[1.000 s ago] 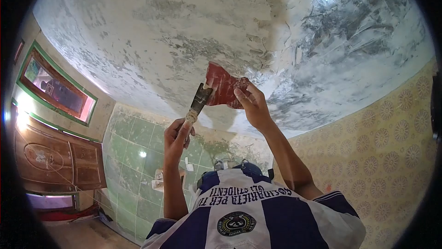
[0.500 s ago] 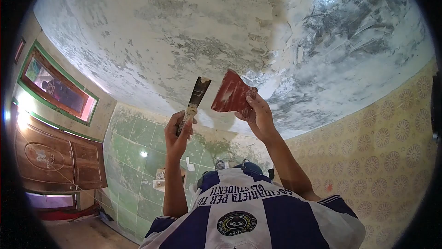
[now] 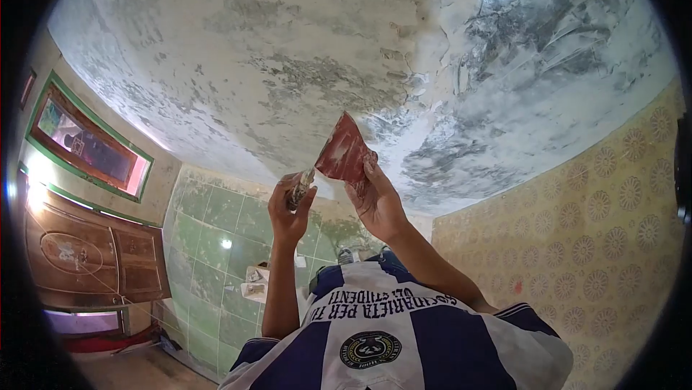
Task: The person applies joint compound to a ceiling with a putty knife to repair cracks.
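Note:
My left hand [image 3: 290, 210] is closed round the handle of a putty knife [image 3: 301, 187]; its blade is foreshortened and hard to make out. Red with whitish smears, a flat scraper [image 3: 344, 151] is pinched in my right hand [image 3: 377, 199]. The scraper's lower left corner is close to the putty knife, and I cannot tell whether they touch. Both tools are in front of a patchy grey-white plastered wall [image 3: 238, 44].
Green tiles [image 3: 223, 210] lie below, with a small box holding pale items [image 3: 255, 283]. Wooden doors [image 3: 79, 253] and a green-framed window [image 3: 90, 138] are at the left. Patterned yellowish wall covering [image 3: 577, 246] spans the right.
The red scraper and my right hand have moved left, closer to the putty knife. The putty knife has turned, so its blade no longer points up in plain view.

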{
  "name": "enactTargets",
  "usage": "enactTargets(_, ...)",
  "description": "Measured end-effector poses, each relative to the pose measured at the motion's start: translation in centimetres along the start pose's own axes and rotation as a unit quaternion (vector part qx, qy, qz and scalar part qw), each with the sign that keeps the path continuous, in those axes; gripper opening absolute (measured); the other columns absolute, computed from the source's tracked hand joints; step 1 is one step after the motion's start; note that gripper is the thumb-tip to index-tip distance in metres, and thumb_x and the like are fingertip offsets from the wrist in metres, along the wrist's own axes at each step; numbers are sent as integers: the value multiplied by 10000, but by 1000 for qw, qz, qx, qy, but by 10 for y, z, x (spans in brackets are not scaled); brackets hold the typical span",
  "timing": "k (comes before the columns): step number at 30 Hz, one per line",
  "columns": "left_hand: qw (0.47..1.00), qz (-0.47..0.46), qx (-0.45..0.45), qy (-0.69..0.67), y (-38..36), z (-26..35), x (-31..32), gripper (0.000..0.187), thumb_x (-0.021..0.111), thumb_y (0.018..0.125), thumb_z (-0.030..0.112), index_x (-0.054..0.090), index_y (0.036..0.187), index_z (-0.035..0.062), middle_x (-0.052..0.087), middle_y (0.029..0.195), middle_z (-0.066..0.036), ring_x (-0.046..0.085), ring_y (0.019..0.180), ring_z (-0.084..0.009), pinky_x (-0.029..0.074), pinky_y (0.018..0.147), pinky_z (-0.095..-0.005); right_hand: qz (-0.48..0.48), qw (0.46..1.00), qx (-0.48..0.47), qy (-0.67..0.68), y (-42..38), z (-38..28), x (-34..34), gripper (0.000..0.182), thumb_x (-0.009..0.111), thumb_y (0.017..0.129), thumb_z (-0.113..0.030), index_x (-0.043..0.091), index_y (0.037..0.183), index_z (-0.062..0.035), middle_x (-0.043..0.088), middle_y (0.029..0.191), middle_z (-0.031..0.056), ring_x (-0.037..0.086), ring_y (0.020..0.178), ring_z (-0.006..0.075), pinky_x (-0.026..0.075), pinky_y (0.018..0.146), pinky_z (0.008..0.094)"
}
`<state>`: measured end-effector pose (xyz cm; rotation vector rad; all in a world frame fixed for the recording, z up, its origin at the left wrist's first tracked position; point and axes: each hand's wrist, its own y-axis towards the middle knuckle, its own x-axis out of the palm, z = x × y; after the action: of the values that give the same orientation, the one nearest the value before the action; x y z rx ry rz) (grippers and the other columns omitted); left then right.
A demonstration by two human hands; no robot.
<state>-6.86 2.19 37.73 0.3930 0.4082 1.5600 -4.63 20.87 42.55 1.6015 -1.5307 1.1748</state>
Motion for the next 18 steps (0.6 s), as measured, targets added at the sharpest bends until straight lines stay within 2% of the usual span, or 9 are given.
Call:
enactTargets(2,1000,-5,15,-3,1,-1,0,289,714,848,-28,599,1112,-5,633,1133,-158,620,997,-169,500,815,-272,-13,1000,-7,10,-2,-3,3,310,493,1029,-210,461,1320,-107,590,1256,35,626,1111,146,592,918,302)
enactTargets(4,997,2,67,39,3,-6,1,317,722,834,-41,600,1123,-2,633,1138,-164,632,999,-195,513,804,-277,-41,999,-7,9,-4,-7,8,322,498,1027,-212,456,1325,-97,594,1248,54,639,1086,145,605,886,277)
enactTargets(10,995,-15,75,68,12,-14,-10,322,734,809,-53,621,1101,25,649,1105,-163,654,972,-226,534,770,-297,-42,999,-12,0,-11,-17,8,352,509,1022,-219,444,1340,-83,601,1224,70,647,1067,145,611,871,278)
enactTargets(17,985,-67,98,122,13,-25,-15,336,736,801,-56,646,1105,55,661,1084,-134,660,930,-204,535,738,-289,-53,998,-23,-16,-16,-34,18,352,501,1024,-217,448,1347,-87,593,1243,66,627,1106,150,610,869,292)
enactTargets(18,989,-56,73,117,9,-26,-16,324,733,807,-50,646,1104,49,662,1084,-129,662,918,-198,535,736,-289,-52,998,-34,-15,-18,-39,17,352,497,1025,-221,448,1348,-89,588,1252,62,624,1112,153,607,876,294)
